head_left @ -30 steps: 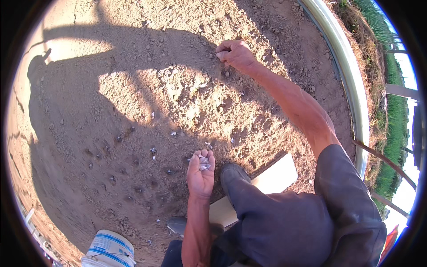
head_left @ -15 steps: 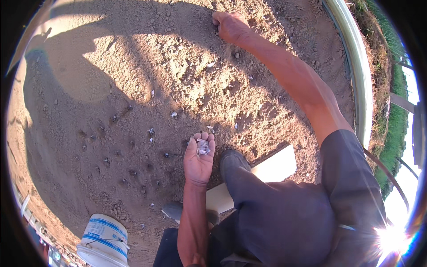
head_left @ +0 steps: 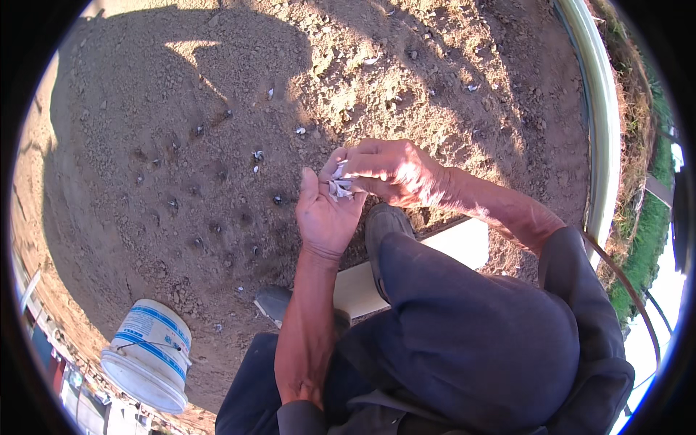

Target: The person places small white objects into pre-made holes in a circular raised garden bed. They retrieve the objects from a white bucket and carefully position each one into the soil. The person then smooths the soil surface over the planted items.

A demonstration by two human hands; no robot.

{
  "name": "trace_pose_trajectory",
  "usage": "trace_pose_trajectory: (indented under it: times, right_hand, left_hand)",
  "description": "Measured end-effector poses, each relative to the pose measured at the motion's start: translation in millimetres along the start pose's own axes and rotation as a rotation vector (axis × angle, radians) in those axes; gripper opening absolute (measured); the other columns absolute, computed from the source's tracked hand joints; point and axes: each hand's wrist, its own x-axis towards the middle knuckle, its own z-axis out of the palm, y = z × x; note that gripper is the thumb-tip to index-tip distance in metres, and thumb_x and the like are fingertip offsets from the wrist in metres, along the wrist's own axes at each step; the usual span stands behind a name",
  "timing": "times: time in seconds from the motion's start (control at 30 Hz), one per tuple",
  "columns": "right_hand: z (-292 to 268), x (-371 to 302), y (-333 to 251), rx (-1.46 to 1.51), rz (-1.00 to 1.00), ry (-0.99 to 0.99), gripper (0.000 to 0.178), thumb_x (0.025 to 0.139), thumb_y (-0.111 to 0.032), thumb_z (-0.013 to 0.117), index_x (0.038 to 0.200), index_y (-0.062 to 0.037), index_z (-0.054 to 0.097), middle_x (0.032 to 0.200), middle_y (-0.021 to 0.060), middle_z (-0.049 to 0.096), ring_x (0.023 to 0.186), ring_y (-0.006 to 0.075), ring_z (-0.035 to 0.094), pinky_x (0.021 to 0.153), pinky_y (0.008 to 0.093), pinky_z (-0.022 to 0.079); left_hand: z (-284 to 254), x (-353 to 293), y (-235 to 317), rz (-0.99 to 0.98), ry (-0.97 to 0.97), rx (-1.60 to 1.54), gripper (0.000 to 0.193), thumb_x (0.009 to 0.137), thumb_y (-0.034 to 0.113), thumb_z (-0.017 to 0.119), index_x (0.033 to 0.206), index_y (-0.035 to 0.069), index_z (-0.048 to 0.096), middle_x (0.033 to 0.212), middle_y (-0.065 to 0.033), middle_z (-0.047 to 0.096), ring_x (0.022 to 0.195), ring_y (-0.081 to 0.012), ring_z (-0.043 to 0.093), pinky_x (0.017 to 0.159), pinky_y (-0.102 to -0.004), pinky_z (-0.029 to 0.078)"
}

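Observation:
My left hand [head_left: 325, 221] is cupped palm up in front of my knees, with a small pile of whitish garlic cloves [head_left: 340, 189] in it. Over that palm, my right hand [head_left: 400, 172] reaches in from the right, its thumb and fingertips pinched together at the cloves. The fingers partly cover the pile. Single garlic cloves lie on or stick out of the brown soil [head_left: 217, 167], among them a clove [head_left: 301, 131] just beyond my left hand and a clove [head_left: 371, 61] farther out.
A white bucket [head_left: 154, 341] with blue bands stands at the lower left. My shoes [head_left: 384, 225] rest beside a pale board [head_left: 457, 243] under me. A long pale pipe-like edging [head_left: 602, 123] borders the soil on the right, with dry and green grass beyond.
My right hand has come back from the far soil to the cloves in my left palm. The left hand has risen slightly in view. A white clove now shows on the far right soil.

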Motion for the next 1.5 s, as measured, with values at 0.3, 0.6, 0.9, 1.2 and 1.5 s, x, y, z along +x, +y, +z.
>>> trace_pose_trajectory:
  times: [0.3,0.6,0.9,1.2,1.5]
  right_hand:
    - [40,-17,-6,-0.380,-0.027,0.013,0.019,0.075,-0.008,0.064,0.093,-0.0049,0.060,0.085,0.0141,0.057,0.072,0.0334,0.064,0.059,0.0434,0.054]
    - [50,-26,-14,-0.475,-0.010,-0.100,0.018,0.078,-0.006,0.059,0.094,-0.0008,0.052,0.087,0.0165,0.055,0.070,0.0323,0.064,0.057,0.0404,0.056]
    - [58,-29,-16,-0.214,-0.077,0.019,0.017,0.079,-0.005,0.059,0.094,-0.0025,0.052,0.084,0.0139,0.051,0.074,0.0326,0.058,0.063,0.0414,0.052]
    - [26,-27,-7,0.008,0.093,-0.048,0.012,0.083,-0.003,0.063,0.094,-0.0020,0.059,0.087,0.0165,0.061,0.078,0.0314,0.065,0.067,0.0393,0.055]
    - [-105,99,97,-0.093,0.583,0.430,0.014,0.093,-0.011,0.059,0.101,-0.0064,0.069,0.093,0.0100,0.071,0.073,0.0124,0.066,0.063,0.0257,0.057]
  left_hand:
    - [15,-1,-17,0.024,0.242,0.278,0.060,0.104,0.046,0.033,0.140,-0.001,0.043,0.144,-0.0170,0.047,0.135,-0.0284,0.043,0.115,-0.0447,0.030]
    - [3,-10,-23,0.009,0.261,0.324,0.060,0.105,0.045,0.029,0.142,0.000,0.038,0.145,-0.0162,0.045,0.136,-0.0296,0.040,0.116,-0.0456,0.028]
    - [-10,-5,-18,0.052,0.190,0.118,0.046,0.105,0.038,0.035,0.125,0.002,0.056,0.127,-0.0148,0.059,0.126,-0.0329,0.050,0.111,-0.0484,0.037]
    - [-17,-4,-8,0.146,0.225,0.002,0.032,0.103,0.028,0.043,0.107,0.004,0.064,0.111,-0.0120,0.066,0.115,-0.0316,0.057,0.105,-0.0492,0.043]
    - [-21,-11,7,0.209,0.336,0.042,0.027,0.102,0.027,0.047,0.107,0.006,0.063,0.110,-0.0116,0.067,0.113,-0.0307,0.060,0.101,-0.0470,0.049]
